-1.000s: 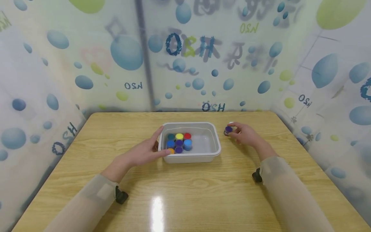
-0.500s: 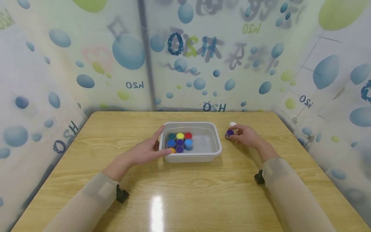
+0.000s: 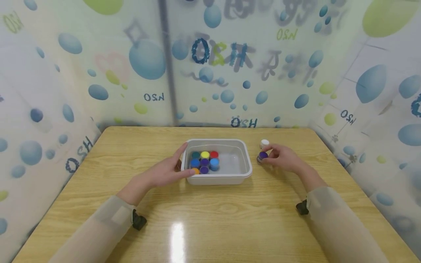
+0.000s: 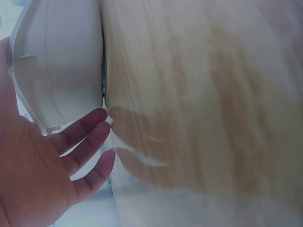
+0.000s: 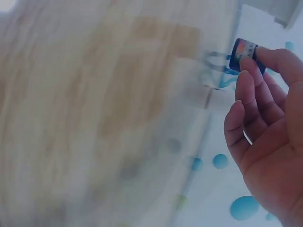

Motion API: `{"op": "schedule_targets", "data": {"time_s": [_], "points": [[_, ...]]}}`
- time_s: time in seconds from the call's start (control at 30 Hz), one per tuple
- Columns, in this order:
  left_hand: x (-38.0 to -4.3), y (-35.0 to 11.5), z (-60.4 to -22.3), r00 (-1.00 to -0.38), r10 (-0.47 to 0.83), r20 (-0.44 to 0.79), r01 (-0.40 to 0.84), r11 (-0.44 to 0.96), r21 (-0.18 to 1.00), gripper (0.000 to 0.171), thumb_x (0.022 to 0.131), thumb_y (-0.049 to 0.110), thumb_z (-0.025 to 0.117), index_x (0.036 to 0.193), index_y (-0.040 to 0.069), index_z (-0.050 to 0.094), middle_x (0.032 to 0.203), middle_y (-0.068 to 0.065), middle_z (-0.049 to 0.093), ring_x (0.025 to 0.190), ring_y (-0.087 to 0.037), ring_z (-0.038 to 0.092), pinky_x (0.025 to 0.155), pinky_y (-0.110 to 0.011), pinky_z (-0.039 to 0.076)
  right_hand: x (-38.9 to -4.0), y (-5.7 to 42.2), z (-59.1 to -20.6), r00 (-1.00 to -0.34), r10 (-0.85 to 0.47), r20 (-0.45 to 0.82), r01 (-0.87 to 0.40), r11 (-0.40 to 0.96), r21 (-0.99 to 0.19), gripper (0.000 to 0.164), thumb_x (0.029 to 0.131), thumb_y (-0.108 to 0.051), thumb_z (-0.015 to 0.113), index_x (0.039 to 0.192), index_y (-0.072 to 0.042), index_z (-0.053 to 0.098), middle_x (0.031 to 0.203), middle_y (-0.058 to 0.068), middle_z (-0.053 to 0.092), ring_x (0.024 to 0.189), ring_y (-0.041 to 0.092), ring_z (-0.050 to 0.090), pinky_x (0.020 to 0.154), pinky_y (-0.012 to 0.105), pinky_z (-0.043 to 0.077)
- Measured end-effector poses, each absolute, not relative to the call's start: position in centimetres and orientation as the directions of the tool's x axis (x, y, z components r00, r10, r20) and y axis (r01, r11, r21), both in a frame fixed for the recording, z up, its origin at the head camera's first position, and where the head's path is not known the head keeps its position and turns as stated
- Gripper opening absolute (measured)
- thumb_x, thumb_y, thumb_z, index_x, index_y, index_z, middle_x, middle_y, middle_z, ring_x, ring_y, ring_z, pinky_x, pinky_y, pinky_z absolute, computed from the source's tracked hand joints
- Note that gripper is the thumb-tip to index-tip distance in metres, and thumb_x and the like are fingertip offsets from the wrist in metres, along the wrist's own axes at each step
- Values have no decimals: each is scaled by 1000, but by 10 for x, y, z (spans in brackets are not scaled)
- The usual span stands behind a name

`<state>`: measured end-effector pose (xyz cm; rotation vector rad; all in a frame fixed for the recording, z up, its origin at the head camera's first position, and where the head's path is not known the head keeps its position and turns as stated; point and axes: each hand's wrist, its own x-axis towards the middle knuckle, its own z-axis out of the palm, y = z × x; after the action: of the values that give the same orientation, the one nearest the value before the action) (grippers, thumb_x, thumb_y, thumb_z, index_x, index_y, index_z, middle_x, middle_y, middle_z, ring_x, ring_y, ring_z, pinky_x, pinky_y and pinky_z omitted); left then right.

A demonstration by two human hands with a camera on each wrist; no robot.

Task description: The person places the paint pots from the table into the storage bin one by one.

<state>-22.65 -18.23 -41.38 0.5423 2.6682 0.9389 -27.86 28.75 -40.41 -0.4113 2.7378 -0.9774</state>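
My right hand (image 3: 285,159) pinches a small paint jar (image 3: 262,156) with a purple top between thumb and fingertips, right of the bin. In the right wrist view the jar (image 5: 244,53) shows a multicoloured label. The white plastic bin (image 3: 231,180) stands on the table, with several similar jars grouped in its left half. Their tops include green, yellow, red (image 3: 214,155), blue, purple and orange. My left hand (image 3: 162,171) rests at the bin's left end, thumb over the near rim. In the left wrist view, loosely extended fingers (image 4: 85,135) lie beside the bin's outer wall.
A white-topped jar (image 3: 264,143) stands just behind my right hand's fingers. The wooden table (image 3: 210,219) reaches a patterned wall covering (image 3: 210,87) at the back and sides. Bare bin floor (image 3: 231,162) shows right of the grouped jars.
My right hand has drawn the purple-topped jar slightly toward me and right, away from the white-topped jar, which is now more exposed. The left hand and bin have stayed put.
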Motion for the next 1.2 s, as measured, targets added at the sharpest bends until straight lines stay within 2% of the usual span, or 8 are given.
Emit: {"op": "schedule_targets", "data": {"time_s": [0.23,0.43,0.6,1.03,1.2], "points": [[-226,-182,-414,-898,425,-117,257,720,644,115,98,76,65,177,37,-9,118,-9,67,104,-23,62,83,-37,52,-261,283,-379,-950,-310,21,-246,708,-662,41,102,-27,81,134,-5,67,96,8,74,80,22,65,70,31,54],[-226,-181,-412,-898,426,-111,258,714,651,112,101,70,67,177,36,-9,114,-9,67,100,-23,62,80,-38,51,-253,272,-364,-942,-323,91,-298,679,-671,38,101,-32,83,129,-10,70,99,7,74,83,17,67,72,30,54],[-225,-181,-412,-898,424,-115,254,715,652,113,100,72,67,177,37,-8,113,-9,67,100,-23,61,79,-37,51,-248,253,-357,-923,-366,122,-343,632,-695,36,98,-29,87,125,-10,71,95,6,74,80,18,67,72,30,54],[-223,-179,-411,-895,433,-107,264,709,654,114,99,74,66,177,35,-8,115,-9,67,101,-22,62,78,-37,51,-247,193,-369,-860,-490,143,-437,561,-703,33,95,-24,88,122,-13,73,89,2,68,80,22,59,71,28,48],[-223,-179,-411,-894,437,-103,268,704,657,115,100,73,66,177,33,-8,119,-8,69,102,-22,64,82,-37,53,-250,173,-376,-836,-527,154,-473,550,-689,30,94,-24,89,119,-16,74,87,-1,66,79,20,58,70,28,47]]}}
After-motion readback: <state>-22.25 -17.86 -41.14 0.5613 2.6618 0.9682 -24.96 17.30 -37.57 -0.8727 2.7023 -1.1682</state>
